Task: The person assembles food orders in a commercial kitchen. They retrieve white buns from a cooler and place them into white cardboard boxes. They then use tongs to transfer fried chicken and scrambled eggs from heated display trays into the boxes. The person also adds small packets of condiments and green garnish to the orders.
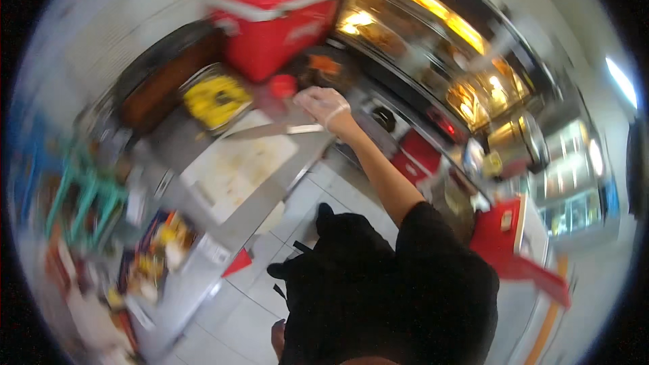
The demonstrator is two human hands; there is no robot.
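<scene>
My right hand (324, 104), in a clear plastic glove, reaches out past the far end of the metal worktop (172, 134). Its fingers look curled, and blur hides whether they grip anything. Just left of them is a red-lidded container (282, 86). A large knife (263, 132) lies across the white cutting board (243, 162), which has brownish stains. Beyond the board is a clear tray of yellow food pieces (218, 99). Of my left hand (278, 337) only a small part shows, low beside my black clothing.
A red cooler box (276, 20) stands at the back, beside a lit glass food cabinet (416, 25). Assorted food items (162, 253) lie at the worktop's near left. Green stools (86, 197) are farther left. A red-and-white chest (507, 233) is at right, above the tiled floor (238, 309).
</scene>
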